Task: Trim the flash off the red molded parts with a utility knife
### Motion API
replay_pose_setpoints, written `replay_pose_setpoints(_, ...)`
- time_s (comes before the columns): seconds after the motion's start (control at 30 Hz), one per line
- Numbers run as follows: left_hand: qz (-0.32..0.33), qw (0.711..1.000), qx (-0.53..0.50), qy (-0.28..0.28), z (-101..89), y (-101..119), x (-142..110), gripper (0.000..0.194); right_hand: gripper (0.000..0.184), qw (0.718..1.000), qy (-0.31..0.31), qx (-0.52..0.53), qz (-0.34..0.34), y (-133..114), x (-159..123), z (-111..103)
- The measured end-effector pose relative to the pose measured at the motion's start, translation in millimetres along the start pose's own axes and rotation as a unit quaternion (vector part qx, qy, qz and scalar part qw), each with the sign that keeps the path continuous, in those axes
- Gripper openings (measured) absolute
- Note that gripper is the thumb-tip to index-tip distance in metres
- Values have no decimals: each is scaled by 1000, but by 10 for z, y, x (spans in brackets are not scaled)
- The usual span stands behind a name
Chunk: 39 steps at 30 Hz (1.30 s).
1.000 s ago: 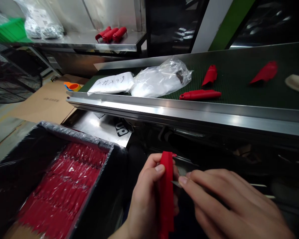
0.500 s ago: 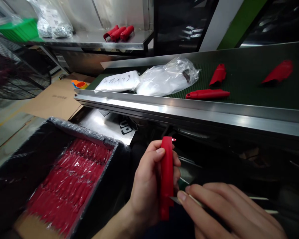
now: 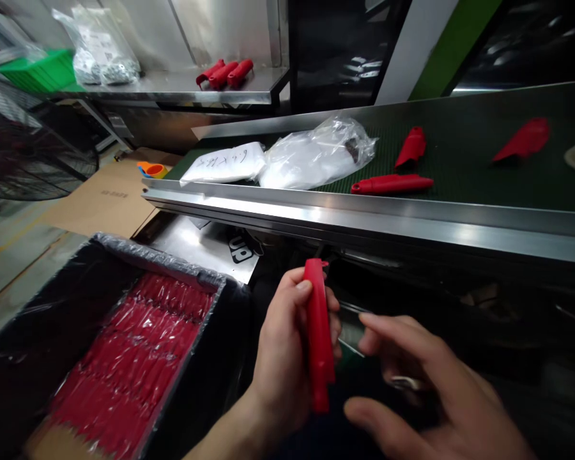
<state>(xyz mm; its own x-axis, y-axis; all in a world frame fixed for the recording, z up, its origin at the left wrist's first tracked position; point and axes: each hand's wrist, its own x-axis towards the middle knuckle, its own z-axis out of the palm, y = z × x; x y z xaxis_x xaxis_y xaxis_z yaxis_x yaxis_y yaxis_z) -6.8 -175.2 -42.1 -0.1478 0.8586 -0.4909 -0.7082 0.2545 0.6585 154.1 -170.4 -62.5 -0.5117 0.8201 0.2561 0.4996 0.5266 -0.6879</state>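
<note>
At the lower centre of the frame we see the left hand (image 3: 287,348) closed around a long red plastic part (image 3: 318,332), held nearly upright with the thumb on its near edge and the fingers wrapped behind it. Just to the right, the right hand (image 3: 421,390) is apart from the part, fingers spread loosely; something small and shiny shows under them, but we cannot tell whether it is gripped. In the lower left stands a black bin (image 3: 52,300) lined with clear film, with rows of red parts (image 3: 134,358) under the plastic. Across the upper right runs a green conveyor belt (image 3: 469,153) with a steel rail, carrying a long red piece (image 3: 390,184), two shorter red pieces (image 3: 411,147) (image 3: 522,139), a clear plastic bag (image 3: 316,153) and a white packet (image 3: 225,163) with handwriting. In the upper left, three more red grips (image 3: 225,72) lie on a steel shelf (image 3: 182,86).
</note>
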Motion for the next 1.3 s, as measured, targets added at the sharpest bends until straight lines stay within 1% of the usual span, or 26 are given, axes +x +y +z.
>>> replay_pose_setpoints(0.07,7,1000,28,7,-5,-52,-42,19,64,997,-32,52,38,48,95,43)
replay_pose_setpoints(0.13,3,998,59,-7,-38,-110,-74,20,69,990,-29,111,76,72,224,57)
replay_pose_setpoints(0.17,-4,997,73,-23,-64,-140,-84,22,63,986,-22,142,87,74,295,50)
replay_pose_setpoints(0.2,-14,996,82,-44,-93,-169,-93,25,50,981,-18,173,90,72,365,35)
replay_pose_setpoints(0.27,-40,991,89,-92,-148,-221,-110,34,13,972,-19,217,84,73,489,-3)
replay_pose_setpoints(0.3,-47,989,94,-105,-169,-239,-123,39,12,972,-10,219,79,82,536,-18)
replay_pose_setpoints(0.33,-48,987,106,-108,-182,-250,-140,42,20,975,8,207,75,101,570,-29)
replay_pose_setpoints(0.37,-46,986,124,-104,-188,-252,-161,44,20,979,36,186,74,129,591,-34)
replay_pose_setpoints(0.43,-40,983,161,-79,-178,-234,-207,47,5,983,92,134,83,200,590,-41)
replay_pose_setpoints(0.47,-43,982,171,-66,-165,-216,-228,47,15,984,105,114,87,234,571,-47)
replay_pose_setpoints(0.5,-49,982,175,-55,-149,-196,-246,46,27,986,103,103,84,261,544,-58)
replay_pose_setpoints(0.53,-52,982,175,-48,-133,-177,-258,45,35,989,90,97,68,278,510,-75)
replay_pose_setpoints(0.57,-55,982,173,-43,-117,-159,-265,43,37,993,72,90,39,284,472,-96)
replay_pose_setpoints(0.63,-50,983,171,-32,-88,-135,-263,39,35,995,47,65,-57,269,392,-142)
replay_pose_setpoints(0.7,-38,986,164,-20,-65,-122,-251,39,37,989,49,14,-140,237,322,-179)
replay_pose_setpoints(0.77,-34,987,155,-13,-46,-113,-242,39,38,981,62,-39,-180,206,273,-198)
replay_pose_setpoints(0.87,-41,987,152,-10,-21,-97,-250,41,38,975,68,-81,-194,179,244,-197)
replay_pose_setpoints(0.97,-47,987,157,-10,-5,-82,-266,42,40,975,65,-91,-194,180,243,-187)
replay_pose_setpoints(1.13,-49,986,155,-21,-16,-94,-263,41,40,972,75,-98,-198,194,231,-174)
replay_pose_setpoints(1.2,-50,989,136,-42,-34,-107,-247,39,40,972,77,-96,-201,184,216,-167)
replay_pose_setpoints(1.3,-60,989,97,-95,-67,-120,-226,38,39,970,89,-104,-203,178,196,-155)
